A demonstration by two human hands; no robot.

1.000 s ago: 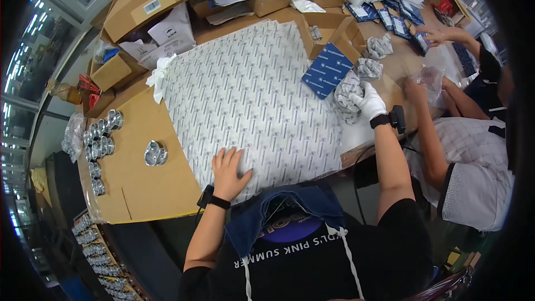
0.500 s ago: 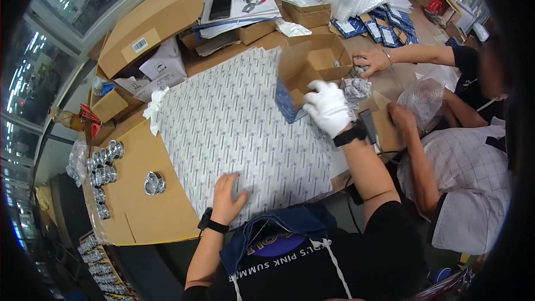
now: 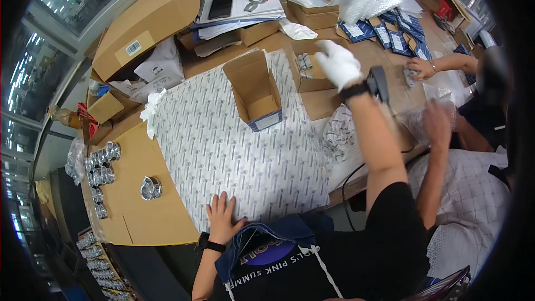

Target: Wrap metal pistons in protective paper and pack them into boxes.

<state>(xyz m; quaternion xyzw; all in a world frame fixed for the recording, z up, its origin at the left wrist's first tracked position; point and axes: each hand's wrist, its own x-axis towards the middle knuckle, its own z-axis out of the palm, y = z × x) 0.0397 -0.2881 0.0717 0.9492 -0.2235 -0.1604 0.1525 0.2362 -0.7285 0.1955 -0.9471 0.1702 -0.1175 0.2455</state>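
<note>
My left hand (image 3: 222, 217) is bare and lies on the patterned wrapping paper (image 3: 223, 156), fingers spread, near its front edge. In a white glove, my right hand (image 3: 339, 66) hovers over the right side of an open cardboard box (image 3: 316, 85). Its fingers are partly apart, and no object shows in them. Small metal cylinders (image 3: 304, 62) lie inside that box. To the left of it, a tall open cardboard box (image 3: 255, 90) with a blue outer side rests on the paper. Crumpled patterned paper (image 3: 341, 134) lies beside my right forearm.
Chrome rings (image 3: 102, 164) line the left cardboard sheet, with a single ring (image 3: 150, 188) apart. A phone (image 3: 221, 5) and red-handled pliers (image 3: 259, 1) lie on papers behind. Blue packets (image 3: 384, 36) sit back right. Co-workers' hands (image 3: 421, 68) work at the right.
The blue-sided box now stands on the paper, left of where my right hand was. My right hand has moved away from it, up over the other box. My left hand has shifted slightly nearer.
</note>
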